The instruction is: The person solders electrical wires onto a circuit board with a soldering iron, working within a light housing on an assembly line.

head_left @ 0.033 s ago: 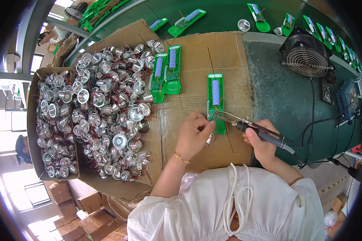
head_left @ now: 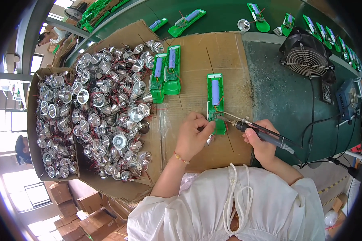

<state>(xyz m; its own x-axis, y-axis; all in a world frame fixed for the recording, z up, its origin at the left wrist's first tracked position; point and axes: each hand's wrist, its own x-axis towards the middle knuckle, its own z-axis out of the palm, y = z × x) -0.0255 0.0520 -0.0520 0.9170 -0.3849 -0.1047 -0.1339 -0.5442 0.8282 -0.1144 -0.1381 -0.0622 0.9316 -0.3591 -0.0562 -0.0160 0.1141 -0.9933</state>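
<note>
A green flashlight housing (head_left: 219, 127) lies on the cardboard in front of me, with a blue battery cell (head_left: 215, 92) and a small circuit board (head_left: 214, 115) in it. My left hand (head_left: 196, 134) is closed at the board's left edge, thumb and forefinger pinched together. A silver lamp reflector (head_left: 210, 139) shows below that thumb, partly covered by the hand; its grip is mostly hidden. In my right hand (head_left: 261, 140) is a soldering iron (head_left: 265, 136) with a thin metal feed tube along it. The iron's tip points left at the board and appears to reach it.
Cardboard boxes (head_left: 78, 160) full of silver reflectors with red wires stand at the left. Two more housings (head_left: 172, 70) lie beside them. Along the far green bench sit several housings (head_left: 262, 25). A fan (head_left: 307, 60) and a blue soldering station (head_left: 347, 100) with cables occupy the right.
</note>
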